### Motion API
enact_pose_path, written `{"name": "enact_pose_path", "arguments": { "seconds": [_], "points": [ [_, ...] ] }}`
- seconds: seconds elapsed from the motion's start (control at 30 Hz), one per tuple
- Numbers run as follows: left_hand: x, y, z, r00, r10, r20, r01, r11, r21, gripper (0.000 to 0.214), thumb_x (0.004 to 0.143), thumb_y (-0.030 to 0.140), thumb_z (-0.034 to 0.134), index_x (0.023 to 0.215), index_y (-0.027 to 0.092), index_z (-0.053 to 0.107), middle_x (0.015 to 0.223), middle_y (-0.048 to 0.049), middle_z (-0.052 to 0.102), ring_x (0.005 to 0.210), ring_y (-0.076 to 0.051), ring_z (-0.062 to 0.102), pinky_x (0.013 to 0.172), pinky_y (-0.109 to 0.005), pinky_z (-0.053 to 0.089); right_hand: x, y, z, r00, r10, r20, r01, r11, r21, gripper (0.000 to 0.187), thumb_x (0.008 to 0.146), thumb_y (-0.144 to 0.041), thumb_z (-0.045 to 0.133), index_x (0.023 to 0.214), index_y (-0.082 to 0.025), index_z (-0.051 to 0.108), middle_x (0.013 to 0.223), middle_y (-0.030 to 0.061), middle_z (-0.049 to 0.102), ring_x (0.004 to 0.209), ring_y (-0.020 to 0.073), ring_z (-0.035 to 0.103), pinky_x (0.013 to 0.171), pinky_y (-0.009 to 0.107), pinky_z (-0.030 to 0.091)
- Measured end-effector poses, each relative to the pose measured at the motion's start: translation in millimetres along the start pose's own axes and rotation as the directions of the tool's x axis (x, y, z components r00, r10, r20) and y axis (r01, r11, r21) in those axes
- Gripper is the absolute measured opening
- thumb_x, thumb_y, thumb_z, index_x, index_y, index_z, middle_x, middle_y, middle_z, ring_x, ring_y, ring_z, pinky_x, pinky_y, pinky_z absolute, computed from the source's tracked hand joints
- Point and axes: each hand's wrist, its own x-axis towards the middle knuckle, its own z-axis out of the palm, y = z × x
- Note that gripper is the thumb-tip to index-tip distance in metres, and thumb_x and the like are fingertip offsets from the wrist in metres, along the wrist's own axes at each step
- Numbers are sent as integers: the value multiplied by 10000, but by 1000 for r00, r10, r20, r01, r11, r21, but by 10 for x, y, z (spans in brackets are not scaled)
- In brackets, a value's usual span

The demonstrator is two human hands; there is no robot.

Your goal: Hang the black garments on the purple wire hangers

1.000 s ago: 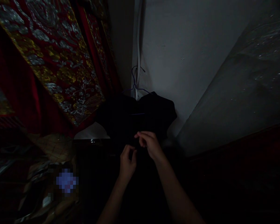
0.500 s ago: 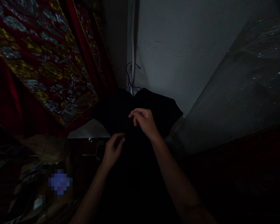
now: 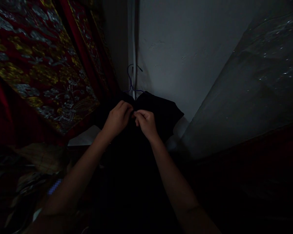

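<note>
A black short-sleeved garment [image 3: 162,107] hangs in front of me on a thin purple hanger [image 3: 130,76]. Just below its neckline my left hand [image 3: 117,118] is closed, thumb and fingers pinched at the cloth. My right hand [image 3: 146,123] pinches the cloth right beside it, the two sets of fingertips almost touching. Any button or small fastening between them is too dark to make out. Below the hands the garment fades into black, and its lower edge cannot be seen.
Red cloth [image 3: 41,61] with gold and silver embroidery hangs at the left. A pale strip [image 3: 133,39] runs down the grey wall [image 3: 175,48] behind the hanger. Clear plastic sheeting [image 3: 254,87] covers the right side. Jumbled items, including a checked cloth [image 3: 42,157], lie lower left.
My left hand has risen and moved right to meet the right hand at the garment's front, its fingers closing. My right hand stays near the same spot on the garment.
</note>
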Motion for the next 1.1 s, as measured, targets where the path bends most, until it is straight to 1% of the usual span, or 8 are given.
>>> {"name": "enact_pose_path", "arguments": {
  "seconds": [0.1,0.2,0.43,0.67,0.8,0.9,1.0,1.1],
  "points": [
    [-1,-59,-17,996,40,79,-38,999,-24,105,962,181,510,1014,177,601,1057,-73,568,939,-186,589,813,-314,488,-11,23,12,1000,14,-15,-13,1000,18,250,854,-283,546,653,-181,654,430,-61,464,406,85,423,473,237,316],
    [9,-34,-87,990,97,99,-94,995,-39,114,942,147,519,1021,189,588,1117,-78,537,1002,-190,575,851,-315,486,-32,-13,5,1000,24,-9,-23,999,46,255,860,-297,544,660,-183,655,431,-62,458,400,85,414,466,236,315],
    [-18,120,-139,996,86,-15,-87,993,-86,109,914,92,519,904,197,545,1025,-60,550,976,-185,563,844,-305,476,-77,2,-9,1000,-11,-4,11,1000,-3,270,861,-336,564,638,-191,612,439,-58,470,421,87,424,471,234,311],
    [35,160,-151,998,64,-6,-64,985,-163,34,945,170,538,926,191,557,932,-30,617,878,-166,594,799,-290,464,-86,-138,-48,999,-40,-31,40,999,-9,259,867,-303,547,647,-193,628,456,-52,472,435,92,429,475,235,323],
    [68,166,-108,997,58,-42,-64,987,-147,59,940,176,544,887,190,566,886,-19,625,843,-162,596,777,-287,455,-49,-48,-19,994,-69,-81,67,997,-26,272,877,-300,542,628,-200,590,457,-55,452,450,92,434,479,232,320],
    [41,122,-63,996,27,-80,-39,988,-149,68,936,176,546,874,189,571,868,-18,628,833,-162,598,770,-284,458,-30,8,1,998,-42,-39,42,999,-4,275,876,-315,556,629,-199,589,450,-58,459,437,91,431,479,236,319],
    [15,103,-56,992,6,-128,-23,990,-136,74,942,192,550,873,190,577,854,-15,626,823,-160,594,760,-278,459,-37,-67,-14,1000,-29,-4,29,999,18,269,881,-327,559,650,-198,610,449,-59,467,422,88,426,477,236,316],
    [22,163,-72,989,23,-145,-41,992,-122,87,954,229,553,881,192,581,859,-15,627,823,-158,593,762,-277,461,-19,-138,-41,998,-62,3,62,998,6,265,888,-316,548,665,-197,629,454,-59,468,428,88,427,482,234,317]
  ]
}}
